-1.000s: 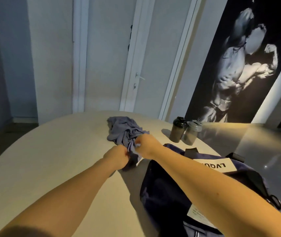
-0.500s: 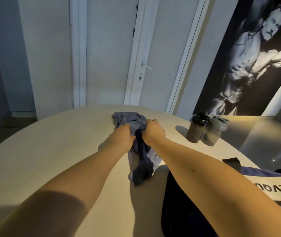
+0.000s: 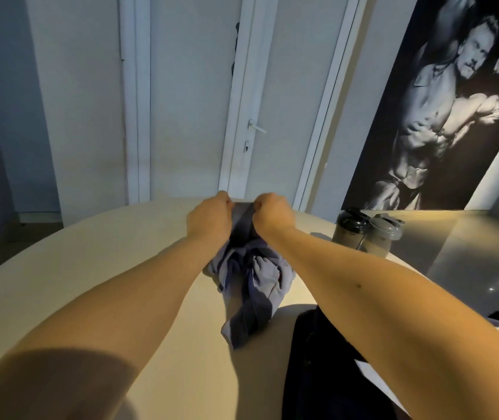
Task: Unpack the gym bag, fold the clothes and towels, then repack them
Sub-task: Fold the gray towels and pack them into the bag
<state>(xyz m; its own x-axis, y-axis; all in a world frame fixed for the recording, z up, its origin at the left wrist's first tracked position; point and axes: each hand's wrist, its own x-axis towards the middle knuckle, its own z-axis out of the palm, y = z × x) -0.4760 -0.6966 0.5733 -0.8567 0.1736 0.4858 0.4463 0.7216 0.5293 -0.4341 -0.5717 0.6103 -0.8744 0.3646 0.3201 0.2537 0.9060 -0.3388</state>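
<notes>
Now my left hand (image 3: 209, 219) and right hand (image 3: 272, 216) both pinch the purple cloth (image 3: 251, 280) at twelve o'clock; it trails toward six.

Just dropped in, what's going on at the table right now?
A person has a crumpled blue-grey cloth garment out on the round beige table. The left hand and right hand pinch its top edge close together, holding it taut between them; the rest trails down bunched, not yet folded. The dark navy gym bag sits at near right; a black-lidded shaker bottle and a grey-lidded shaker bottle stand beyond it.
</notes>
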